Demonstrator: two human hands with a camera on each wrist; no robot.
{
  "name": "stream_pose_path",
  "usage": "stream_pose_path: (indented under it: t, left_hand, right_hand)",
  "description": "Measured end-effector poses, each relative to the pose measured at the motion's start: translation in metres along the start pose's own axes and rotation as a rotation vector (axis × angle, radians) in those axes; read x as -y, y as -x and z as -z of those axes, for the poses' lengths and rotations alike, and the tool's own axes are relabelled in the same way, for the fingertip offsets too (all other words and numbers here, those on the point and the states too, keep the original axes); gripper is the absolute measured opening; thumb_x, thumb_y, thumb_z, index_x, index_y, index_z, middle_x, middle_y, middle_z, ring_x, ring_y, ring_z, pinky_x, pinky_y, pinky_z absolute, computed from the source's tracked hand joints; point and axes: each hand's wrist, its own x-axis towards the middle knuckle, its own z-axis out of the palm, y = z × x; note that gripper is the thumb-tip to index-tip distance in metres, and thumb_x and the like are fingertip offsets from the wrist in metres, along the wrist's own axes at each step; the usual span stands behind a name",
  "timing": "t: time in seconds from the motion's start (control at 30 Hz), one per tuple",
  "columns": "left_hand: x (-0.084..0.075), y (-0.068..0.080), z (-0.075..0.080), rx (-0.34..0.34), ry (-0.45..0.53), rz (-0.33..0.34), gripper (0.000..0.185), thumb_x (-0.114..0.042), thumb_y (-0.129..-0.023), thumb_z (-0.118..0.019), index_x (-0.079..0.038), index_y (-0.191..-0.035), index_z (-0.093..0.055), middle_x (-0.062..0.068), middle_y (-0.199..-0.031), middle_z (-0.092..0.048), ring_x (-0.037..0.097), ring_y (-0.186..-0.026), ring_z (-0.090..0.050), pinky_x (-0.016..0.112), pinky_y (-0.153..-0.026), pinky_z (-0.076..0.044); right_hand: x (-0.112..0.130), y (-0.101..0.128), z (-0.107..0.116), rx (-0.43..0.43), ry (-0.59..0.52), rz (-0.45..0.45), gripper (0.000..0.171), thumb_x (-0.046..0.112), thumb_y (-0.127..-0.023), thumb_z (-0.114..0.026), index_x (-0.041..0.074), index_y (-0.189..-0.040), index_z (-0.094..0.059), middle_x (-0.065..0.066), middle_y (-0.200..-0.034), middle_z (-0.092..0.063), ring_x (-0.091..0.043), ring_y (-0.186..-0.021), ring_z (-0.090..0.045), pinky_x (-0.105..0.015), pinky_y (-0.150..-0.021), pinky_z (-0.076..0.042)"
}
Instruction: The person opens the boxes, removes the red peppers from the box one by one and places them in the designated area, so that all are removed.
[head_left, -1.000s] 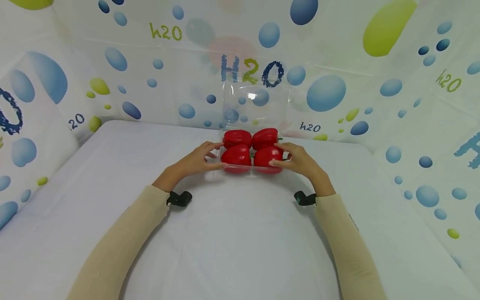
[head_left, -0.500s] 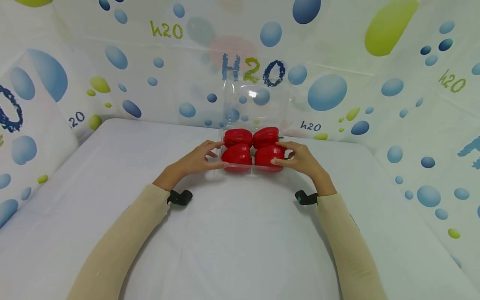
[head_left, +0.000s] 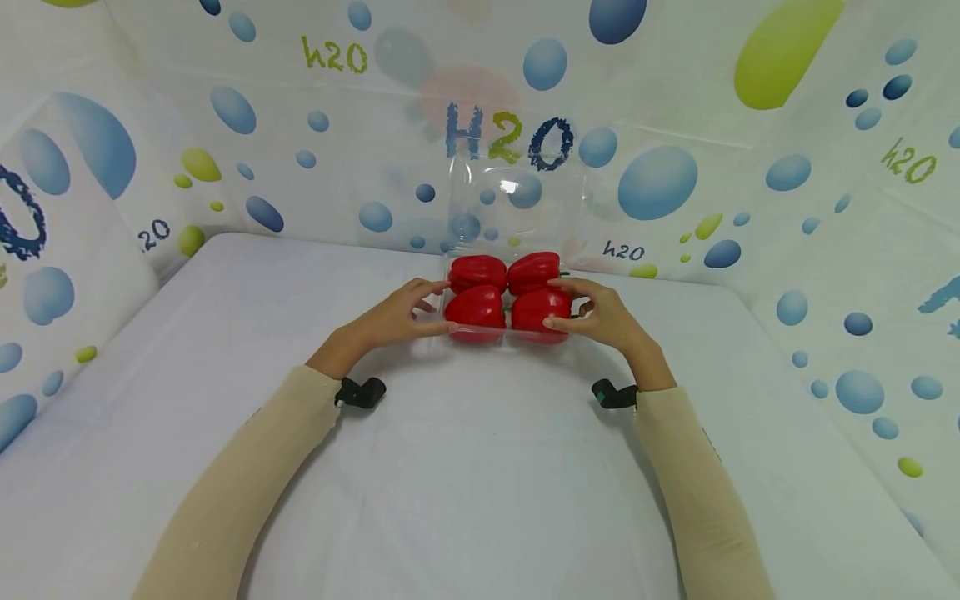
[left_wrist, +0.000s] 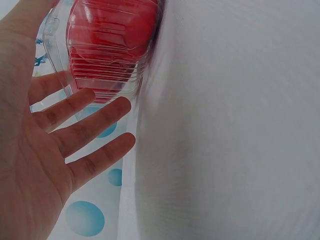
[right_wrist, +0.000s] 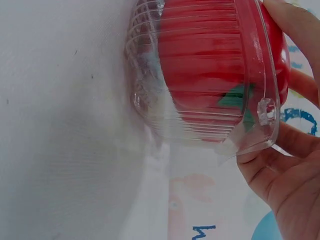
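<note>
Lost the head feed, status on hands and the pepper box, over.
Left hand and right hand touch opposite sides of the clear clamshell. Four red bell peppers inside, lid standing open. Nothing in the way on the white table.

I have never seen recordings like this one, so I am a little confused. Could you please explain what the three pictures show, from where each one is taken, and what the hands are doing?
No machine here: a person works with two bare hands. The big picture comes from a camera worn on the head, looking down at a white table. The two small pictures come from cameras strapped on each wrist, so they look sideways, very close.

On the table stands a clear plastic box with its lid standing open behind it. Inside are four red peppers in two rows.

The left hand touches the box's left side; the left wrist view shows its fingers straight. The right hand has its grip on the right side, fingers curled round the rim.
</note>
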Motion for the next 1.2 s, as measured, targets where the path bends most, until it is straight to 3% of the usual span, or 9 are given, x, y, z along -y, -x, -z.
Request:
stream_pose_path:
  t: [0.37, 0.77, 1.03, 1.2]
  left_hand:
    - [-0.001, 0.001, 0.0, 0.005, 0.008, 0.003, 0.08, -0.034, -0.086, -0.072, -0.011, -0.152, -0.033, 0.014, -0.142, -0.041, 0.032, -0.123, -0.052, 0.049, -0.097, -0.05]
    - [-0.002, 0.001, -0.001, 0.003, 0.001, 0.003, 0.08, -0.036, -0.086, -0.072, -0.013, -0.152, -0.033, 0.014, -0.142, -0.041, 0.032, -0.124, -0.052, 0.049, -0.097, -0.05]
    - [-0.002, 0.001, 0.0, 0.009, -0.009, -0.002, 0.08, -0.036, -0.087, -0.072, -0.011, -0.152, -0.032, 0.015, -0.142, -0.041, 0.033, -0.123, -0.052, 0.049, -0.097, -0.05]
    - [-0.003, 0.001, 0.0, 0.015, 0.001, 0.012, 0.081, -0.035, -0.086, -0.072, -0.012, -0.152, -0.032, 0.015, -0.142, -0.041, 0.033, -0.124, -0.051, 0.049, -0.097, -0.05]
  right_hand:
    - [-0.004, 0.003, 0.002, 0.046, -0.021, -0.043, 0.071, 0.02, -0.078, -0.083, 0.007, -0.14, -0.051, -0.014, -0.132, -0.054, -0.028, -0.115, -0.048, -0.048, -0.091, -0.051]
    - [-0.006, 0.003, 0.003, 0.044, -0.03, -0.004, 0.07, 0.016, -0.08, -0.081, 0.005, -0.141, -0.049, -0.015, -0.134, -0.052, -0.03, -0.117, -0.048, -0.051, -0.09, -0.051]
    - [-0.011, 0.006, 0.01, -0.014, -0.165, -0.011, 0.065, 0.01, -0.084, -0.075, 0.005, -0.143, -0.047, -0.014, -0.137, -0.051, -0.026, -0.114, -0.049, -0.028, -0.087, -0.054]
    - [-0.01, 0.006, 0.01, -0.024, -0.169, -0.008, 0.064, 0.012, -0.084, -0.076, 0.007, -0.142, -0.049, -0.012, -0.135, -0.053, -0.025, -0.112, -0.05, -0.02, -0.083, -0.053]
